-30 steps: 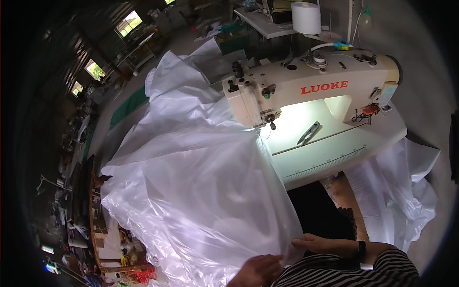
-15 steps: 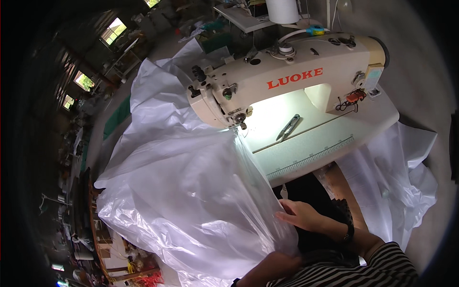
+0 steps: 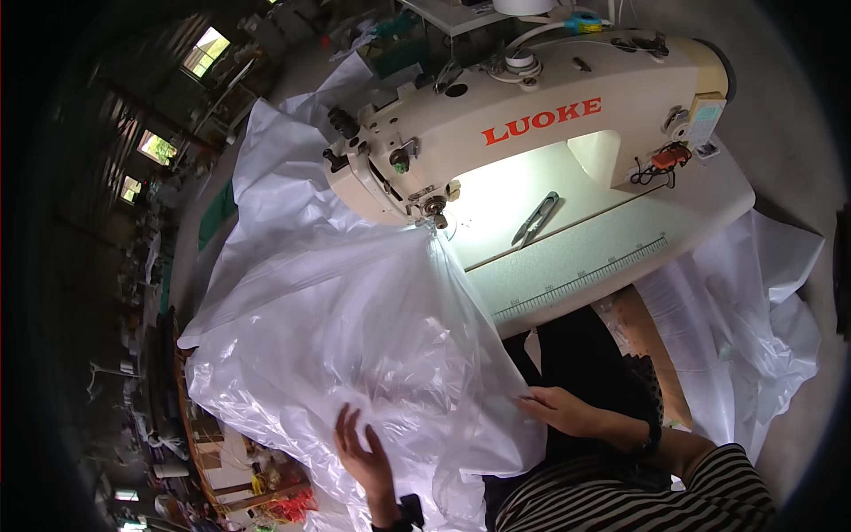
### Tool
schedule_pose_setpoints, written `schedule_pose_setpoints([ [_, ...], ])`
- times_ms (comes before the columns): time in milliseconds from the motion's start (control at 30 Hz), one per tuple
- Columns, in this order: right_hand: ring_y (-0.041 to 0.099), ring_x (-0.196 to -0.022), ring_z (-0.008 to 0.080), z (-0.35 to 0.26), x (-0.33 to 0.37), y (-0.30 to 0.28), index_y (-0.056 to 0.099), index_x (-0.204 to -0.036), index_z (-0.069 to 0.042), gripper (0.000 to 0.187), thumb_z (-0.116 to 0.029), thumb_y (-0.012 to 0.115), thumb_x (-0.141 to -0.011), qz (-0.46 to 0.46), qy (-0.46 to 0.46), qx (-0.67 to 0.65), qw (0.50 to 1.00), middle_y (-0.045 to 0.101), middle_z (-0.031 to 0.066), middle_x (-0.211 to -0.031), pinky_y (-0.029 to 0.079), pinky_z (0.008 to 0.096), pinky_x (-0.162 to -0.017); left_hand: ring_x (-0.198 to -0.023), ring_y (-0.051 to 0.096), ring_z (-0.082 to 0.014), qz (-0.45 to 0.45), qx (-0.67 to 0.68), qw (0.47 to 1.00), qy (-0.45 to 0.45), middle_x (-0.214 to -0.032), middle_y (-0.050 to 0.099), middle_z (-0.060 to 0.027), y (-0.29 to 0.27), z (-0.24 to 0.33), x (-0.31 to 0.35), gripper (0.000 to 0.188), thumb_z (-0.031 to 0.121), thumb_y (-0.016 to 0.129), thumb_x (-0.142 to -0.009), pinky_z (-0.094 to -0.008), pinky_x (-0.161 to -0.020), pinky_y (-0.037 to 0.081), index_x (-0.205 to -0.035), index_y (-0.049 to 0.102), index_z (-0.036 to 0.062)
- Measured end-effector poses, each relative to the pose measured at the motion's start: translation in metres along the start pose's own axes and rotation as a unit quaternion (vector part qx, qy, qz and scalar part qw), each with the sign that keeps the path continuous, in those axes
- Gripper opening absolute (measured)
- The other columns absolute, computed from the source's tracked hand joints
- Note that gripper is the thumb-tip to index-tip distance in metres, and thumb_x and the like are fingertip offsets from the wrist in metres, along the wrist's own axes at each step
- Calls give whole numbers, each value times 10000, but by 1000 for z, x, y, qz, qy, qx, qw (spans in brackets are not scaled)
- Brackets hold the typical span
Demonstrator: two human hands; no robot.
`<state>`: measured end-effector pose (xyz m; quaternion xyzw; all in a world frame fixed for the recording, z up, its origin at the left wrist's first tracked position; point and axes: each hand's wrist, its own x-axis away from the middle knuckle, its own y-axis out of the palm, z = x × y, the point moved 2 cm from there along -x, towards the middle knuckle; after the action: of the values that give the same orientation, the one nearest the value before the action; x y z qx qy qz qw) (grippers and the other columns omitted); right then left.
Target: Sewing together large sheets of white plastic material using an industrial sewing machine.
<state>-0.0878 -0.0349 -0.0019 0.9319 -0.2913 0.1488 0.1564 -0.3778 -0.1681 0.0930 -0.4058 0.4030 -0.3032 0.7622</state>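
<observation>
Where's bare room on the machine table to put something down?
Free: the lit bed under the sewing machine arm, right of the thread snips, and the strip along the printed ruler. Crowded: left of the needle, buried in clear plastic sheet.

Left hand (image 3: 363, 452) lies flat, fingers spread; right hand (image 3: 558, 410) pinches, fingers together.

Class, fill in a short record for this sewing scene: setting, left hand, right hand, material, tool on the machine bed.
Setting: cream sewing machine on a pale table
Left hand: fingers spread, flat on the clear plastic sheet
Right hand: at the sheet's near edge, fingers on it
Material: sheet runs up to the needle area, bunched to the left
Tool: thread snips lying on the lit bed
</observation>
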Motion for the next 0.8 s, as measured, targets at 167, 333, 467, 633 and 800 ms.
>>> schedule_pose_setpoints([
  [167,604,-864,160,-4,9,1,580,-1228,15,414,-337,449,-1055,12,-34,31,999,654,107,-938,481,308,-795,-1129,591,-354,-132,41,983,119,-1247,611,-145,18,114,25,757,246,837,-661,-519,-1065,387,-1306,515,18],
  [333,622,-810,242,-19,11,-6,569,-1224,4,440,-377,440,-1045,-22,4,106,994,646,139,-893,482,332,-764,-618,653,-231,-200,109,960,162,-727,675,-38,35,129,39,113,58,746,-778,-329,-591,525,-876,698,87],
  [467,637,-790,300,-35,10,-12,554,-1245,-12,503,-450,455,-1018,33,-51,156,986,653,152,-870,485,363,-747,-634,669,-182,-301,210,928,55,-761,691,-56,38,124,48,174,-1,731,-790,-297,-598,532,-957,706,40],
  [633,672,-911,323,-45,1,-3,555,-1259,-22,573,-510,535,-961,45,-15,192,980,682,177,-977,503,383,-814,-1102,626,-358,-134,226,965,16,-1185,658,-159,32,105,-1,470,-42,715,-765,-407,-954,491,-1218,613,30],
  [800,677,-933,307,-37,-5,-1,576,-1228,-26,452,-366,632,-935,61,-22,132,989,685,178,-1015,508,391,-842,-1491,200,-351,-55,-134,989,-14,-1603,274,-74,59,-12,-49,697,284,658,-909,-618,-1159,166,-1520,342,175],
])
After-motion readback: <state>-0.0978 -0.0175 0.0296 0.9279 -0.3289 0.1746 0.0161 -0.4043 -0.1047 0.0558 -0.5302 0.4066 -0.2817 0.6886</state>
